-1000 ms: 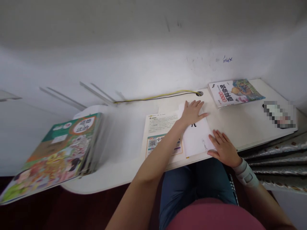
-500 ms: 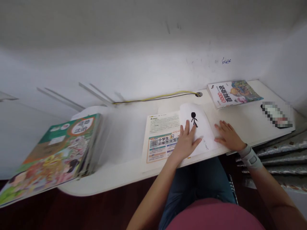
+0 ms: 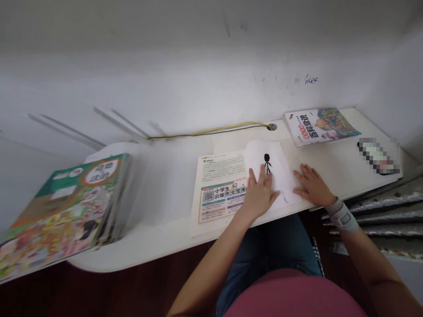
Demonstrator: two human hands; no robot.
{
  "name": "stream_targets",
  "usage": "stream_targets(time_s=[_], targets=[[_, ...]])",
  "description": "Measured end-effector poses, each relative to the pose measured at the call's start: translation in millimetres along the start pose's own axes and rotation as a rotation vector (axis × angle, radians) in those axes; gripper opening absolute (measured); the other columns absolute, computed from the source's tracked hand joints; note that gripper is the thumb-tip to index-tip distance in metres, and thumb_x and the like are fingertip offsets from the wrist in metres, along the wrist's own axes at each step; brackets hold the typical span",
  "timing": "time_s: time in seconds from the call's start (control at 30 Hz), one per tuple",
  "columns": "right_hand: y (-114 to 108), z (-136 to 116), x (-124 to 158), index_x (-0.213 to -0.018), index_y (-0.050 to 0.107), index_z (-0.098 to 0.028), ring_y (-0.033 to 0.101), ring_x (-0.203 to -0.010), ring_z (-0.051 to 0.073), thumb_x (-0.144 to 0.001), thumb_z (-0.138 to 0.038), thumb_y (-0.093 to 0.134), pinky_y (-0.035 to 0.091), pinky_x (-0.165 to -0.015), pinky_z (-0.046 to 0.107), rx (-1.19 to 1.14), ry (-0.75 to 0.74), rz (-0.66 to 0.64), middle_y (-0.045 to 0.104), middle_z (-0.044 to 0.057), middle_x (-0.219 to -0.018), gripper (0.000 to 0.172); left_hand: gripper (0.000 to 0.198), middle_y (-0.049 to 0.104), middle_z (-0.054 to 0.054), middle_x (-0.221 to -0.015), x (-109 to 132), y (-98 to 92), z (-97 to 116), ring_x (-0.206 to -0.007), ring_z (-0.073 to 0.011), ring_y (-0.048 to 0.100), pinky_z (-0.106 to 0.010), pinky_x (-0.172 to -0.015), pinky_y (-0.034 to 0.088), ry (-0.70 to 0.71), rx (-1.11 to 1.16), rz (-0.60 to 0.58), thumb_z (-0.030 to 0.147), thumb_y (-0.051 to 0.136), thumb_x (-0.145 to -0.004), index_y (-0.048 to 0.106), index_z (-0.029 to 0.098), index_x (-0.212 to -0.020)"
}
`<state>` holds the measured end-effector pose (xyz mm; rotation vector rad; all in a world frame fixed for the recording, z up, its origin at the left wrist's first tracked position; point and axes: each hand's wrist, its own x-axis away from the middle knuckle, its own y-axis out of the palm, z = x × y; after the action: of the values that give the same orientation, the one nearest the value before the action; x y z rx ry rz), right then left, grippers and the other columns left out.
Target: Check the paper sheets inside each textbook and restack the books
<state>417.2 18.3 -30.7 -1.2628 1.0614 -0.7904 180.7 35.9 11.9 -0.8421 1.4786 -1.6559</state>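
White desk [image 3: 165,193] carries everything here. At about 8 o'clock a stack of picture books [image 3: 62,207] hangs over the desk's near edge; its green top cover bears large characters too blurred to read.

Near the middle lies an open booklet [image 3: 220,187]. Its left page is already flat and shows small print above a coloured panel with a QR code and the characters 小学生 and 云端作文宝库. The white page [image 3: 277,169] at 1 o'clock of that panel carries a black stick figure and a fainter sketch lower down.

The left hand [image 3: 260,194] rests on the page's lower left, fingers spread flat, gripping nothing. The right hand [image 3: 310,186], fingers also spread and flat, presses on the page's right edge. I judge the page already turned and laid down, with the smoothing nearly finished.

At 2 o'clock a colourful book [image 3: 320,125] lies upside down; red zeros show, the rest is unreadable. A yellow cable [image 3: 205,130] runs along the wall.
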Motion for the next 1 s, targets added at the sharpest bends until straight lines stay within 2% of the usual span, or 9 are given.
stream_targets(time_s=[0.13, 0.27, 0.4, 0.5, 0.7, 1.0], targets=[[-1.2, -0.5, -0.2, -0.136, 0.042, -0.012, 0.029, -0.135, 0.034, -0.087, -0.06, 0.04, 0.028, -0.105, 0.05, -0.01, 0.007, -0.024, 0.032, 0.023, -0.146, 0.069, 0.071, 0.014, -0.022, -0.152, -3.0, -3.7, -0.1, -0.139, -0.0419, 0.006, -0.062, -0.106, 0.022, 0.034, 0.02, -0.055, 0.055, 0.039, -0.088, 0.034, 0.008, -0.141], [-1.2, 0.2, -0.3, -0.139, 0.039, -0.011, 0.027, -0.136, 0.034, -0.087, -0.059, 0.04, 0.027, -0.106, 0.05, -0.019, 0.013, -0.033, 0.03, 0.023, -0.147, 0.07, 0.075, 0.009, -0.019, -0.154, -10.7, 2.1, 8.1, -0.137, -0.0469, 0.004, -0.064, -0.103, 0.024, -0.06, 0.026, -0.058, 0.059, 0.036, -0.087, 0.027, 0.012, -0.145], [-1.3, 0.7, -0.2, -0.139, 0.039, -0.01, 0.026, -0.136, 0.034, -0.087, -0.058, 0.041, 0.026, -0.107, 0.049, -0.023, 0.01, -0.037, 0.03, 0.024, -0.147, 0.07, 0.076, 0.013, -0.02, -0.153, -13.7, 11.7, 17.2, -0.137, -0.0476, 0.003, -0.068, -0.102, 0.018, -0.09, -0.017, -0.048, 0.061, 0.03, -0.088, 0.03, 0.01, -0.143], [-2.1, 0.4, -0.3, -0.138, 0.04, -0.011, 0.028, -0.136, 0.034, -0.086, -0.058, 0.042, 0.026, -0.107, 0.05, -0.023, 0.0, -0.033, 0.03, 0.025, -0.146, 0.07, 0.08, 0.012, -0.021, -0.152, -12.0, 15.1, 19.5, -0.137, -0.0474, 0.004, -0.068, -0.103, 0.018, -0.077, -0.012, -0.047, 0.065, 0.027, -0.087, 0.03, 0.008, -0.143], [-2.5, 0.0, -0.7, -0.137, 0.042, -0.011, 0.027, -0.136, 0.035, -0.086, -0.061, 0.039, 0.027, -0.105, 0.051, -0.026, -0.006, -0.022, 0.032, 0.025, -0.145, 0.071, 0.078, 0.019, -0.021, -0.151, -10.3, 19.2, 21.4, -0.137, -0.0453, 0.009, -0.068, -0.103, 0.019, -0.032, -0.027, -0.003, 0.065, 0.028, -0.086, 0.032, 0.011, -0.142], [1.8, 2.7, -0.1, -0.138, 0.04, -0.013, 0.023, -0.137, 0.035, -0.085, -0.063, 0.04, 0.026, -0.105, 0.053, -0.053, -0.019, -0.022, 0.029, 0.023, -0.147, 0.074, 0.078, 0.019, -0.02, -0.151, -15.3, 18.3, 27.9, -0.137, -0.0461, 0.008, -0.069, -0.102, 0.017, -0.035, -0.036, -0.038, 0.064, 0.029, -0.086, 0.032, 0.01, -0.142]])
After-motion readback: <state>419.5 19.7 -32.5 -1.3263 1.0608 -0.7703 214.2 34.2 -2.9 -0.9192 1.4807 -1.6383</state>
